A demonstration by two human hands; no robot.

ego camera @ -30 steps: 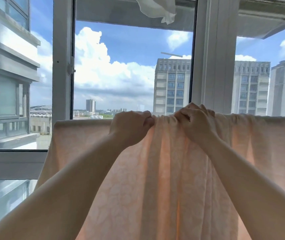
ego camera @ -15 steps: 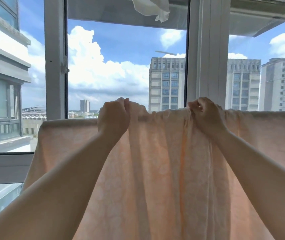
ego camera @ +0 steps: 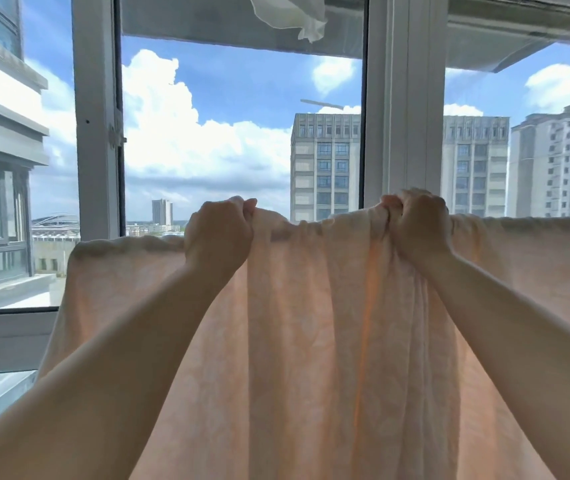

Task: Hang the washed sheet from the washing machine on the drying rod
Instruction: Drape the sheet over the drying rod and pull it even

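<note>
Window frame (ego camera: 401, 98) spans the background, white uprights, towers and cloud beyond. Peach patterned sheet (ego camera: 311, 341) hangs in front of it, draped over a horizontal line; the rod itself is covered by cloth and not visible. Top fold bunched between the hands, flatter out to both sides. Left hand (ego camera: 219, 233) fingers curled, gripping the top fold. Right hand (ego camera: 418, 223) likewise clenched on the fold, well apart from left. White cloth (ego camera: 294, 15) dangles at top.
</note>
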